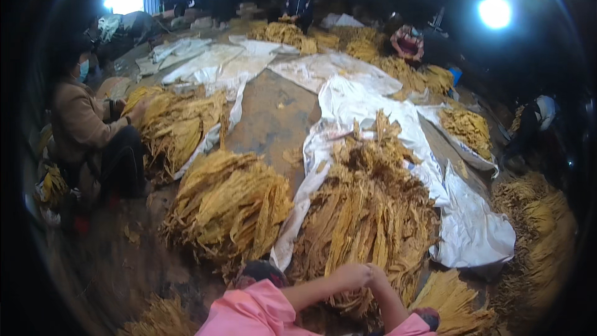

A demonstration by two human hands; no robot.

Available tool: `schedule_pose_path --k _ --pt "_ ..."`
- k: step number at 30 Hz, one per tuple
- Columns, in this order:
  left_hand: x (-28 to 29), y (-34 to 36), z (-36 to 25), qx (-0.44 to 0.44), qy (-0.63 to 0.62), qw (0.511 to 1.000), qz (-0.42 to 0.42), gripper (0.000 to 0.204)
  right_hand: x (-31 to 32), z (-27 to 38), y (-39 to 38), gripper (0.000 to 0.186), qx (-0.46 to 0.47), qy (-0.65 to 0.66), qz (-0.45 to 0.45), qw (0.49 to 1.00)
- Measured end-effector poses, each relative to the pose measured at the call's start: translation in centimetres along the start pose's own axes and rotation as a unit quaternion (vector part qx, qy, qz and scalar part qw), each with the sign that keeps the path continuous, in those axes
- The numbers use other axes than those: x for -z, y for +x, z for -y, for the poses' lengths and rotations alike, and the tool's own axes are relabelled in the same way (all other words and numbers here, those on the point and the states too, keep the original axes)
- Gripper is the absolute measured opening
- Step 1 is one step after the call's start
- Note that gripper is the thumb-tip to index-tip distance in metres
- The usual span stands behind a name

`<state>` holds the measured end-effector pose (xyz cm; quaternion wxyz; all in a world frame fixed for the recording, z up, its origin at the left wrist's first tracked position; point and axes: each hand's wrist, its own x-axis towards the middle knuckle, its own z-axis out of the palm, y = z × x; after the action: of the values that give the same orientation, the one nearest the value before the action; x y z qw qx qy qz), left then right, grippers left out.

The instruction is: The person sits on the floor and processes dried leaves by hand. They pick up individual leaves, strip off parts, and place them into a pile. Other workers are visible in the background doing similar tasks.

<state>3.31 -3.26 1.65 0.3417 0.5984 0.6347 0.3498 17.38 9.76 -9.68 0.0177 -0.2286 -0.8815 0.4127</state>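
Note:
Pink sleeves come in from the lower edge, and my two bare forearms meet over the near side of a large heap of dried yellow-brown leaves [367, 211], which look like tobacco. My left hand [353, 276] and my right hand [377, 275] are close together, bent at the wrists. Their fingers are turned away and hidden, so I cannot see whether they grip a leaf. Just right of my right forearm lies a fanned bundle of yellow leaves [454, 303]. A second big leaf pile [230, 202] rests to the left.
White plastic sheets [385, 109] run under and behind the heap, with one crumpled sheet [472, 224] at right. On the left, a seated person [87, 112] handles another leaf pile [177, 124]. Several people work farther back. More leaves [535, 242] line the right side.

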Motion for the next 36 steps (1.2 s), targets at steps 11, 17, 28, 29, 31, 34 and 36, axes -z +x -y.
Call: schedule_pose_path --k 11,17,28,29,31,34,36 --pt "7.9 0.6 2.8 0.103 -0.51 0.822 -0.232 0.024 7.3 10.1 3.4 0.055 -0.101 0.47 -0.016 0.877" --pt "10.1 0.0 3.3 0.066 -0.684 0.653 -0.317 0.018 -1.9 10.7 -1.4 0.058 -0.065 0.303 0.23 0.923" --pt "9.2 0.5 6.2 0.02 -0.683 0.612 -0.398 0.012 -7.2 13.7 -2.1 0.026 -0.086 0.254 0.011 0.963" --pt "9.3 0.5 5.7 -0.004 -0.659 0.644 -0.389 0.012 -7.4 12.8 -1.9 0.025 -0.063 0.278 -0.008 0.959" --pt "9.3 0.7 4.4 0.065 -0.647 0.651 -0.391 0.031 -6.9 12.0 -1.4 0.022 -0.091 0.416 -0.001 0.905" --pt "9.1 0.3 2.8 0.141 -0.557 0.726 -0.377 0.064 -3.9 12.3 -0.4 0.025 -0.158 0.578 0.018 0.8" --pt "7.6 0.8 5.0 0.155 -0.504 0.777 -0.343 0.068 -2.9 13.1 -0.2 0.026 -0.142 0.614 -0.006 0.776"
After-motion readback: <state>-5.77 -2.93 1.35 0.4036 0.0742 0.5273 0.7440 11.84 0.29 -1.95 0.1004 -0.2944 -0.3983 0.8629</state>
